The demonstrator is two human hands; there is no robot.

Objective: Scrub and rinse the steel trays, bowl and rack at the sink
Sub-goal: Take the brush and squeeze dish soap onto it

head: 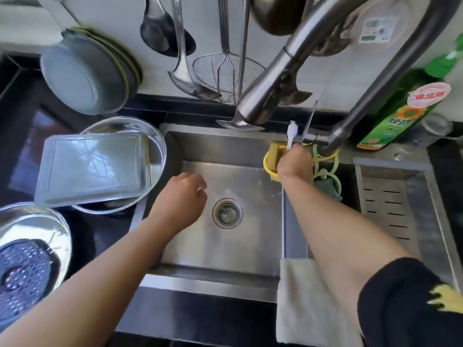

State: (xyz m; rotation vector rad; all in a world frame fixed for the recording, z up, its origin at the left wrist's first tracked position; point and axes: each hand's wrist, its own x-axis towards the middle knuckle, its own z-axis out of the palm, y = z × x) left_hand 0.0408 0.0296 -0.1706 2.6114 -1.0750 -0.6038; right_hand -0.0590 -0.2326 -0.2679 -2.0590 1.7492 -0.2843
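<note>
A rectangular steel tray (91, 169) lies tilted on top of a round steel tray (156, 144) on the counter left of the sink (225, 151). At the bottom left a steel bowl (30, 224) holds a round perforated rack (22, 271). My left hand (183, 199) hovers over the sink floor near the drain (227, 213), fingers loosely curled and holding nothing. My right hand (295, 161) reaches into the yellow holder (269, 164) at the sink's back right corner. Its fingers are hidden. A white brush (290, 134) sticks up just beyond it.
The faucet (273, 83) arches over the sink's back edge. Ladles and a wire skimmer (225, 73) hang on the wall. Stacked pans (82, 73) lean at the back left. A green detergent bottle (403, 106) stands at the right, with a slotted drain basket (393, 209) below it. A cloth (308, 304) drapes the front right.
</note>
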